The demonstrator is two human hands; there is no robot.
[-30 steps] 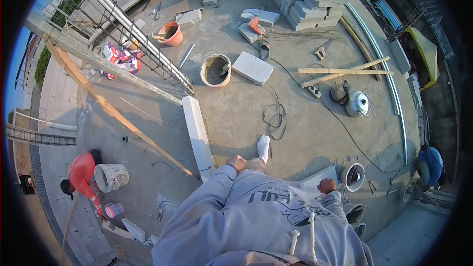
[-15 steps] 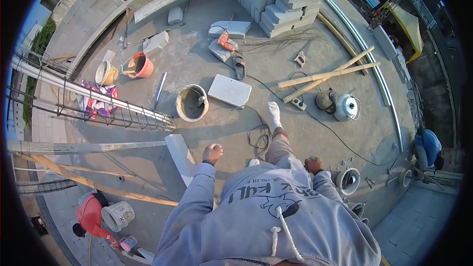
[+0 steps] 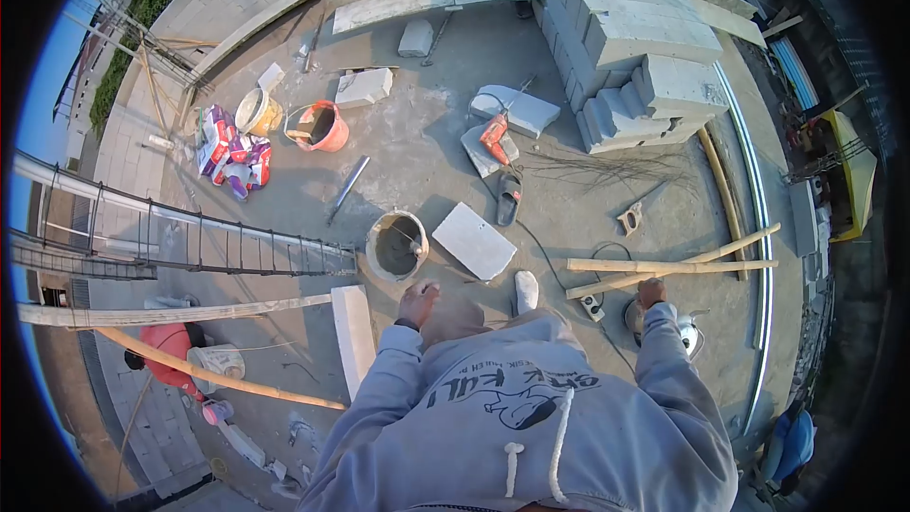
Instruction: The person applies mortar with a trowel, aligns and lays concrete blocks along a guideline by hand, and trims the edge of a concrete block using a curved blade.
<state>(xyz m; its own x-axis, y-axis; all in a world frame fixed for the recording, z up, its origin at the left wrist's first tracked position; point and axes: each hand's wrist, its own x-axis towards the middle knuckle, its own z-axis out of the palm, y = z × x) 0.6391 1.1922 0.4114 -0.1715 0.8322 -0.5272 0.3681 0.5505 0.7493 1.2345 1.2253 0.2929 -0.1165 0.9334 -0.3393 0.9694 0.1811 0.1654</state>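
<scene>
My left hand [image 3: 418, 304] is loosely curled into a fist in front of my body, and nothing shows in it. Just beyond it stands a bucket of grey mortar [image 3: 396, 245] with a tool resting inside. A white block [image 3: 474, 241] lies flat to the right of that bucket. My right hand [image 3: 651, 293] is also closed, with no object visible in it. In the picture it overlaps the area by the crossed bamboo poles [image 3: 682, 267] and a metal kettle [image 3: 690, 336], which my sleeve partly hides. My white-socked foot [image 3: 526, 292] is between the hands.
A drill [image 3: 494, 139] and a sandal [image 3: 509, 199] lie ahead. A handsaw [image 3: 629, 219] is near the poles. Stacked blocks [image 3: 630, 38] rise at the back. An orange bucket [image 3: 326, 127] stands left. A cable crosses the floor. A person in red [image 3: 166, 353] bends at lower left.
My view has shifted forward, bringing the mortar bucket and white block nearer to my body. My right hand has swung forward. Both hands stay closed.
</scene>
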